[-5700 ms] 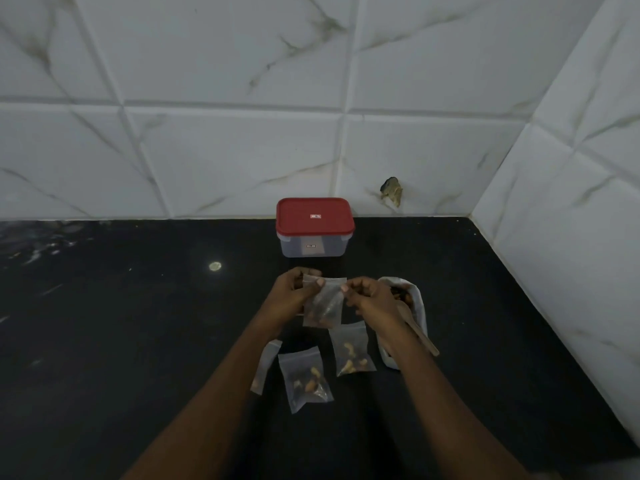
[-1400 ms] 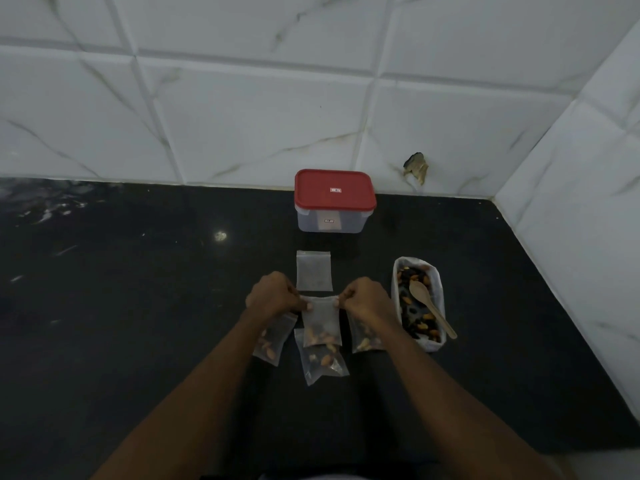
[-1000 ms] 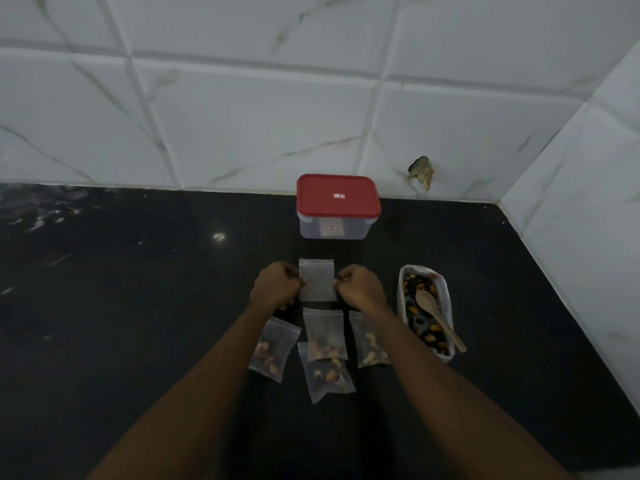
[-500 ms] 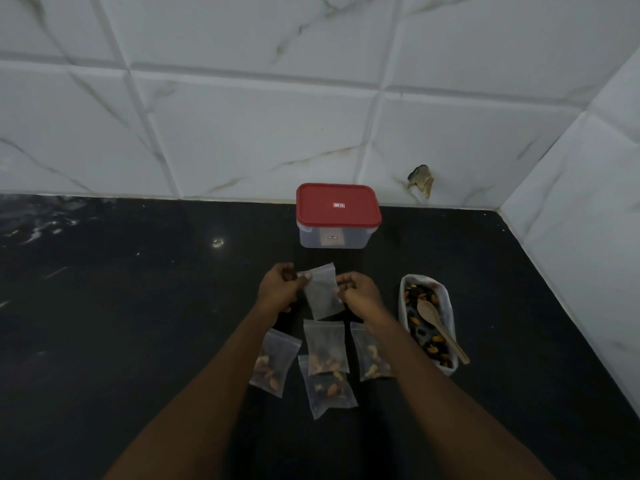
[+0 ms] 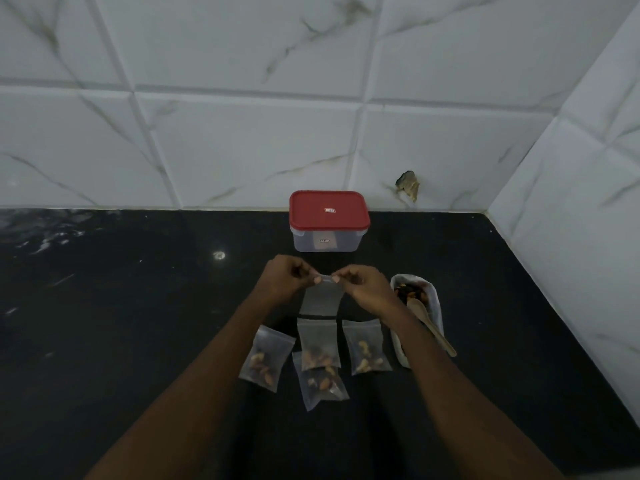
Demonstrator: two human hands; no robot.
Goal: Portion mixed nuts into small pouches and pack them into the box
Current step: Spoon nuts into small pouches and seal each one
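My left hand [image 5: 282, 280] and my right hand [image 5: 363, 289] pinch the top edge of an empty clear pouch [image 5: 320, 301], which hangs above the black counter. Below it lie several filled nut pouches: one at the left [image 5: 266, 358], one in the middle [image 5: 318, 344] overlapping a lower one [image 5: 320, 386], and one at the right [image 5: 365, 346]. A clear box with a red lid [image 5: 329, 220] stands shut against the back wall. The white tray of mixed nuts [image 5: 433, 303] holds a wooden spoon [image 5: 429, 325] to the right of my right wrist.
The black counter [image 5: 138, 323] ends at white marble-tile walls at the back and right, forming a corner. A chipped hole [image 5: 408, 185] marks the back wall to the right of the box. A small bright speck [image 5: 219, 255] lies on the counter to the left.
A filled pouch was laid down among the others. Both hands then picked up the empty pouch from the counter and now hold it by its top edge, hanging straight.
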